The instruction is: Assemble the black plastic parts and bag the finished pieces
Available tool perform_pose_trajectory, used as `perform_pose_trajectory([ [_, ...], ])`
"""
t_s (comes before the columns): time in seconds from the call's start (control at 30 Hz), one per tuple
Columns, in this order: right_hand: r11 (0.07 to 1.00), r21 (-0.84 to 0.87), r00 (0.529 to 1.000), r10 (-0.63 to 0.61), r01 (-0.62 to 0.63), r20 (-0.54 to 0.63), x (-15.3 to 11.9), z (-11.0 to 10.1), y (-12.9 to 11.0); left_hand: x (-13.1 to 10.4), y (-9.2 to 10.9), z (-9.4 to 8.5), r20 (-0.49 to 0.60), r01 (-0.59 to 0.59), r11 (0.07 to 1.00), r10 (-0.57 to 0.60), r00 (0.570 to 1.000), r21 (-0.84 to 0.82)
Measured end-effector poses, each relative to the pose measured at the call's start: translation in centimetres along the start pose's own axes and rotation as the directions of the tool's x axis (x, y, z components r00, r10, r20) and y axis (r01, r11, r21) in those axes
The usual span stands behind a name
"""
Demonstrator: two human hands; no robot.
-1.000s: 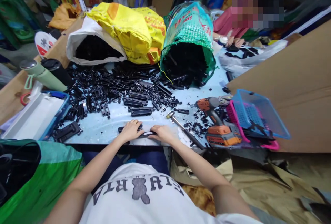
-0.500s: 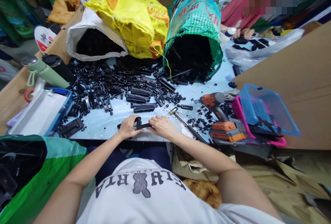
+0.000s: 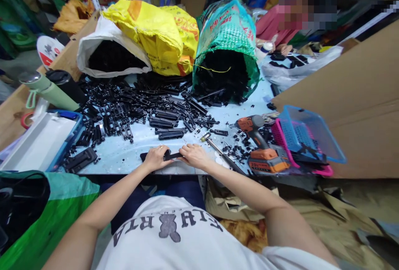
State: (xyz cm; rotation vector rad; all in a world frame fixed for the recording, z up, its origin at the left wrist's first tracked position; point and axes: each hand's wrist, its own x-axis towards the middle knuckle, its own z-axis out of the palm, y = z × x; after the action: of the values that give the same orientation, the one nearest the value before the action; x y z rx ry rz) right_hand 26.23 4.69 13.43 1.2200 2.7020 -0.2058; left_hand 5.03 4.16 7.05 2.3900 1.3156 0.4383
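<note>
Left hand [image 3: 156,158] wrapped over a long black part [image 3: 173,156], right hand [image 3: 193,154] pinching its right end between thumb and fingers; the part spans the gap between them at the near edge of the blue-topped table [image 3: 115,147], one piece or two being hard to tell beneath the fingers. Claw-less hammer [image 3: 225,154] lies just right of the grip, cordless driver [image 3: 257,137] farther right, stacked black parts [image 3: 166,122] directly beyond.
</note>
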Motion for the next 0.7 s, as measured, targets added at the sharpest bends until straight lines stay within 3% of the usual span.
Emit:
perform_pose_trajectory([
  [0.13, 0.995, 0.091, 0.999, 0.037, -0.038, 0.009, -0.5, 2.7, 1.2, 0.8, 0.7, 0.2, 0.115, -0.004, 0.999, 0.0, 0.993, 0.041],
  [0.27, 0.979, 0.175, 0.993, 0.11, -0.102, -0.037, -0.8, 3.7, 2.7, 1.8, 1.3, 0.6, 0.099, -0.031, 0.998, 0.025, 0.995, 0.059],
  [0.37, 0.963, 0.196, 0.974, 0.206, -0.185, -0.095, -0.5, 3.7, 4.0, 2.0, 1.5, 1.0, 0.104, 0.01, 0.998, -0.017, 0.994, 0.069],
  [0.5, 0.848, 0.196, 0.827, 0.526, -0.493, -0.198, 0.9, 3.6, 6.0, 1.6, 1.7, 1.3, 0.082, 0.025, 0.998, -0.029, 0.996, 0.055],
  [0.6, 0.783, 0.226, 0.743, 0.622, -0.58, -0.248, 2.6, 3.1, 8.1, 2.2, 2.0, 0.7, 0.018, -0.015, 1.0, 0.014, 1.0, 0.012],
  [0.7, 0.711, 0.237, 0.671, 0.703, -0.662, -0.237, 3.9, 1.6, 10.5, 4.9, 2.5, -1.0, -0.071, -0.024, 0.999, 0.027, 0.997, 0.038],
])
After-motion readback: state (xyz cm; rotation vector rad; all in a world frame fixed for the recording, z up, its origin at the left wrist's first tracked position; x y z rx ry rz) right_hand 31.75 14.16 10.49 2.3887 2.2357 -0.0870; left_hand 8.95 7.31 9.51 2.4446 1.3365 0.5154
